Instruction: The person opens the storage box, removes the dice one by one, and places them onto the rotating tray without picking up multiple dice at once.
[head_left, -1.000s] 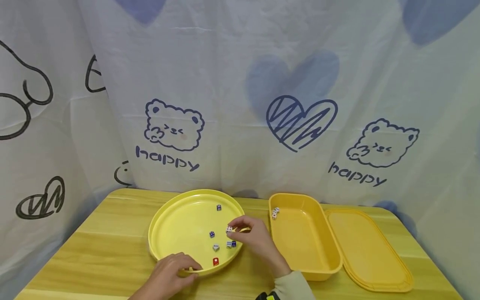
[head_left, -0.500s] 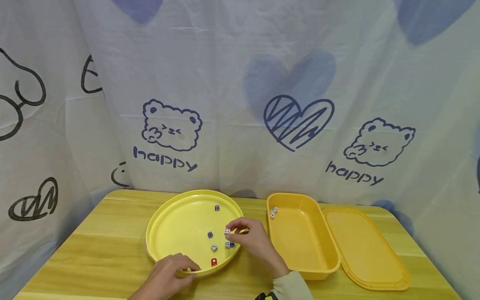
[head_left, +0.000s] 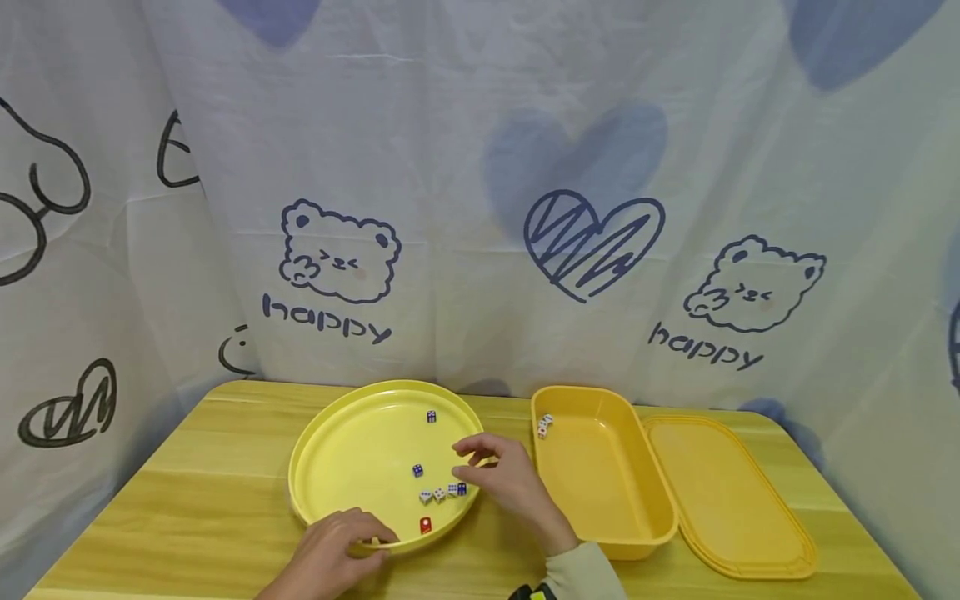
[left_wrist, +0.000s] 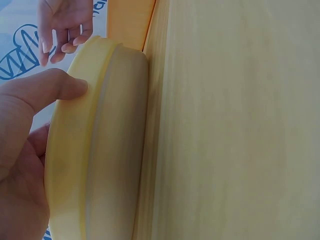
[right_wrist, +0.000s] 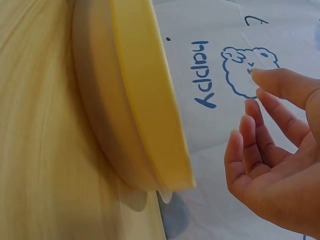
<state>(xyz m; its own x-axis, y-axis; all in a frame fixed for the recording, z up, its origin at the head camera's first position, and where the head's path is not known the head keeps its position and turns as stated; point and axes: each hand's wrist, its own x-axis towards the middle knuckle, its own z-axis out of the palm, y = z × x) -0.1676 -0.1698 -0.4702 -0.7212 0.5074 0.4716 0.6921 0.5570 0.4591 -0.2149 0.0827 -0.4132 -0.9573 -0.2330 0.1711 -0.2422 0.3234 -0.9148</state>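
Note:
A round yellow tray (head_left: 337,492) stands on the table, and my left hand (head_left: 337,546) grips its near rim, thumb on the outer wall in the left wrist view. Above the tray's right side my right hand (head_left: 510,479) hovers with its thumb and fingers apart and nothing between them. Below it, white dice (head_left: 439,495) sit in a row with a blue die (head_left: 462,489) at the right end. Two more blue dice, one (head_left: 417,471) mid-tray and one (head_left: 431,417) farther back, lie apart. A red die (head_left: 426,525) lies by the near rim.
Right of the tray is a deep orange-yellow box (head_left: 600,492) with a few white dice (head_left: 543,427) in its far left corner. Its flat lid (head_left: 735,492) lies beside it on the wooden table (head_left: 202,475). A printed cloth (head_left: 465,317) hangs behind.
The white die that my right hand pinched has been let go and now stands in the row between the other white dice. My left hand keeps its place at the rim.

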